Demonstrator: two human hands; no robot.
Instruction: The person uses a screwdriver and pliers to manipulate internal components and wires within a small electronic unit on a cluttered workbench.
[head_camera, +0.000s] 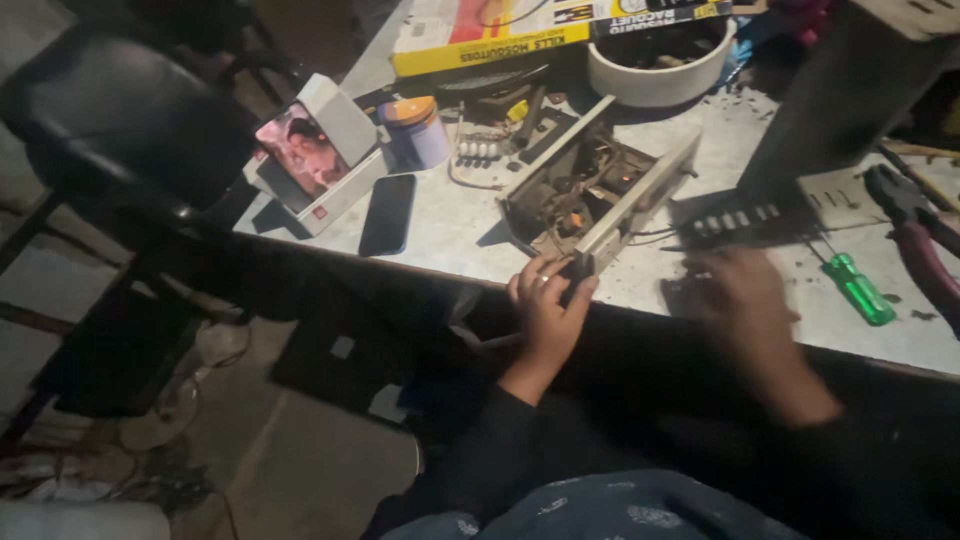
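Two hands work at the grey tabletop (450, 225): the left hand (547, 300) grips the opened, exposed-wiring metal chassis (590, 195) at its edge; the blurred right hand (745, 300) seems open near the green-handled screwdriver (858, 288).

Overall light: dim, with the brightest patch on the pale worktop (450, 225) at the upper middle.
Dark zones: the chair (120, 110) at upper left and the space under the worktop edge sink into near-black.
Shadows: soft, falling toward the viewer from the opened device (590, 190).
Blur: the right hand (745, 310) is smeared by motion; the left hand (548, 305) is fairly sharp.
Glare: faint sheen on the phone (388, 213).
Detail: grainy, soft, colours muted; 1 green screwdriver (858, 288) stands out.
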